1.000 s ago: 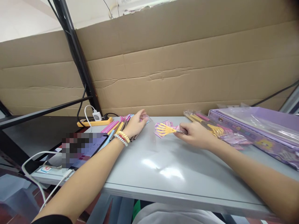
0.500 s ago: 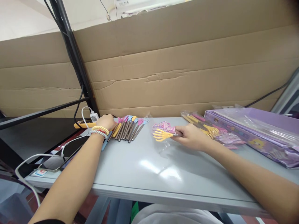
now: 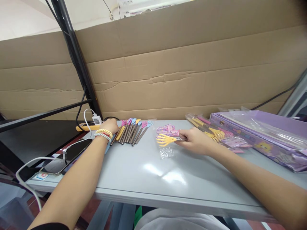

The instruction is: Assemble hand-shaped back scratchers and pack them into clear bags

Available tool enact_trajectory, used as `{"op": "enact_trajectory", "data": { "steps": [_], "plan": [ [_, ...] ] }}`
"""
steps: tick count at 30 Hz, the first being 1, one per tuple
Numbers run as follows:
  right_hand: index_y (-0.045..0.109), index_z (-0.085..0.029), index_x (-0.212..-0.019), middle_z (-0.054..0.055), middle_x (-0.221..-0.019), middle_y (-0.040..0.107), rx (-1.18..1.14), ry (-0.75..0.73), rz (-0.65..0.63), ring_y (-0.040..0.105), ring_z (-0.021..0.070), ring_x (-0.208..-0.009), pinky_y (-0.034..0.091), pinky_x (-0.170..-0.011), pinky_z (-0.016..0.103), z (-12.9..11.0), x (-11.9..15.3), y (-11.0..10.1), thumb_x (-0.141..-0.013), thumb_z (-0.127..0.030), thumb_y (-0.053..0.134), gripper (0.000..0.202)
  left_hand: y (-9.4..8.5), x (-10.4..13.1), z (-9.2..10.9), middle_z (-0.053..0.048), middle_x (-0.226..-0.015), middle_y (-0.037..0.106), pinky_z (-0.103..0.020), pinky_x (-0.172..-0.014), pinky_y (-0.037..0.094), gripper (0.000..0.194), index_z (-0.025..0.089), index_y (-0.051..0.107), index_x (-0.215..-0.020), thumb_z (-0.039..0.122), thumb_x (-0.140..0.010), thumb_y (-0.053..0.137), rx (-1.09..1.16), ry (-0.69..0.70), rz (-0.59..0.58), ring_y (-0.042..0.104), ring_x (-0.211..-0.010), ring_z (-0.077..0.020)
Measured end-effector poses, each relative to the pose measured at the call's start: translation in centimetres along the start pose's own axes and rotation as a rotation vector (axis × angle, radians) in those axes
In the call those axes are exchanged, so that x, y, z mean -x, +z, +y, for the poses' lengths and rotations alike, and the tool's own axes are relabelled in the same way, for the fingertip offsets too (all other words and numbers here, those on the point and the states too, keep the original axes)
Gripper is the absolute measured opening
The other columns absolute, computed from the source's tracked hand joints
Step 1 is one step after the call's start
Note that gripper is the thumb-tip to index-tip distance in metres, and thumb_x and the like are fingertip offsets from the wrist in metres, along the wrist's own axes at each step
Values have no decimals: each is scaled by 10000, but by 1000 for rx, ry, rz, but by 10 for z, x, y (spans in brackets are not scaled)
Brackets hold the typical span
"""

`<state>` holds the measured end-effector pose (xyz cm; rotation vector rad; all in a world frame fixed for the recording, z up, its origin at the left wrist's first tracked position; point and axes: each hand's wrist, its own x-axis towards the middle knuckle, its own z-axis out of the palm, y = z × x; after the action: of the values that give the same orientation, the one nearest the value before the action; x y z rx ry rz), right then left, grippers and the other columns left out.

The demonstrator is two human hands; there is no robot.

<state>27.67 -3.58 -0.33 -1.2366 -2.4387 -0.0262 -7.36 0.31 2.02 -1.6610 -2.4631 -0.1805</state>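
My right hand [image 3: 195, 139] is closed around the handle of a back scratcher [image 3: 165, 140], whose yellow hand-shaped head points left. Beside and beneath that head lie a clear plastic bag [image 3: 166, 152] and pink printed cards [image 3: 168, 129]. My left hand [image 3: 110, 126], with beaded bands at the wrist, is curled at the left end of a row of back scratchers [image 3: 131, 131]. These have brown or yellow handles and pink, blue and yellow heads. The left fingertips are turned away, so what they grip is hidden.
Bagged back scratchers [image 3: 211, 129] lie right of my right hand, beside a purple printed box [image 3: 263, 137]. At left are a phone [image 3: 74, 156], a white cable [image 3: 25, 161] and a black metal frame [image 3: 76, 60]. Cardboard [image 3: 168, 67] stands behind the table [image 3: 134, 179].
The clear bag by the yellow head has settled flatter, with its crumpled end towards me. The yellow head has dipped slightly, and my left hand has shifted a little at the row's end.
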Motion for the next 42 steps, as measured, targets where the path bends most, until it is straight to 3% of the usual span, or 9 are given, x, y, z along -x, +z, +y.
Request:
{"op": "enact_trajectory", "data": {
  "steps": [16, 23, 30, 38, 42],
  "plan": [
    [283, -213, -560, -36, -476, 372, 20, 11, -26, 291, 108, -468, 194, -488, 260, -4, 0, -2, -778, -399, 474, 344, 0, 0, 3, -252, -1062, 650, -368, -750, 490, 445, 84, 655, -1052, 251, -646, 579, -5, 8, -68, 622, -983, -353],
    [299, -213, -564, -33, -485, 387, 17, 3, -32, 302, 108, -470, 197, -490, 259, -3, 0, -1, -768, -388, 489, 330, 1, -3, 3, -222, -981, 685, -311, -688, 488, 344, 104, 707, -877, 294, -612, 596, -10, 56, -122, 644, -925, -321],
    [310, -213, -568, -32, -494, 399, 1, -3, -35, 311, 110, -478, 201, -496, 254, -1, 0, 1, -766, -400, 492, 328, -3, -1, 6, -204, -991, 689, -311, -698, 481, 321, 116, 714, -827, 333, -637, 572, -24, 96, -161, 643, -924, -310],
    [328, -214, -574, -26, -505, 420, 1, 2, -49, 328, 114, -486, 197, -498, 255, -2, 0, 0, -761, -390, 498, 308, -13, 7, 13, -232, -1015, 672, -352, -726, 467, 429, 100, 704, -892, 414, -748, 448, -39, 112, -99, 634, -942, -335],
    [328, -213, -581, -25, -513, 422, 9, 0, -53, 328, 114, -492, 204, -502, 253, -2, 0, 0, -763, -378, 493, 296, -22, 22, 27, -184, -874, 701, -319, -682, 448, 403, 146, 704, -799, 432, -765, 423, -23, 232, -3, 647, -868, -306]
  ]
}}
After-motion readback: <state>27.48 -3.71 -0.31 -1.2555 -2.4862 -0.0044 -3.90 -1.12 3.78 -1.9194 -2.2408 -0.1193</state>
